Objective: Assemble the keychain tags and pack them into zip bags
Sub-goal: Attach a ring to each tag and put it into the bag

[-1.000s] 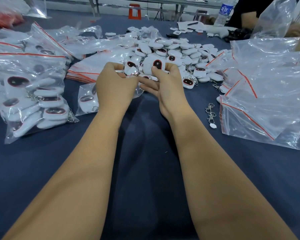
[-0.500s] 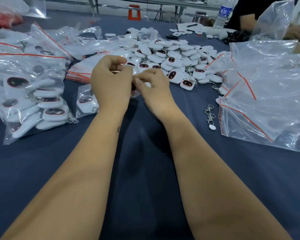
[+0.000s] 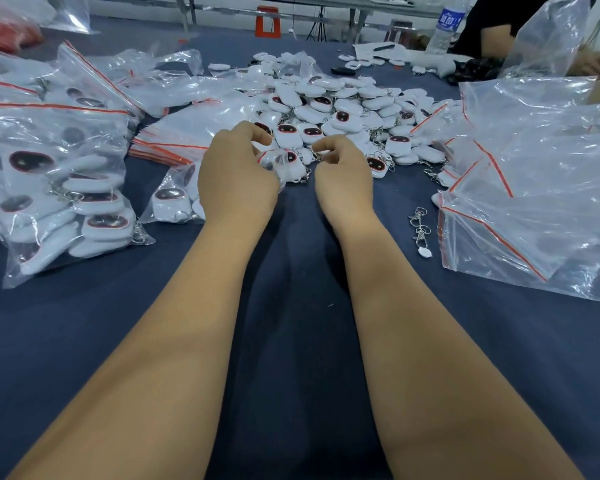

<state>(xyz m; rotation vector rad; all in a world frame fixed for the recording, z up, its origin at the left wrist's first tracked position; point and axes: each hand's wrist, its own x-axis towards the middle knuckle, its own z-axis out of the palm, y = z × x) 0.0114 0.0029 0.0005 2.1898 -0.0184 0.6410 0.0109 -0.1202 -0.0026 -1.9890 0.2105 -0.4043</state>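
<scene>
Left hand (image 3: 238, 174): fingers curled, gripping a small zip bag (image 3: 281, 164) holding a white tag, at the near edge of the pile.
Right hand (image 3: 343, 171): fingers curled, pinching what appeared to be a metal keyring at the fingertips; the item was too small to confirm.
Tags (image 3: 326, 105): loose white tags with dark faces lay heaped mid-worktop, just beyond both hands.
Packed bags (image 3: 56, 188): filled bags lay to the left; one small filled bag (image 3: 174, 199) sat beside the left wrist.
Empty bags (image 3: 534, 188): piled to the right.
Clasps (image 3: 420, 226): lay on the worktop (image 3: 291, 341) near the empty bags.
</scene>
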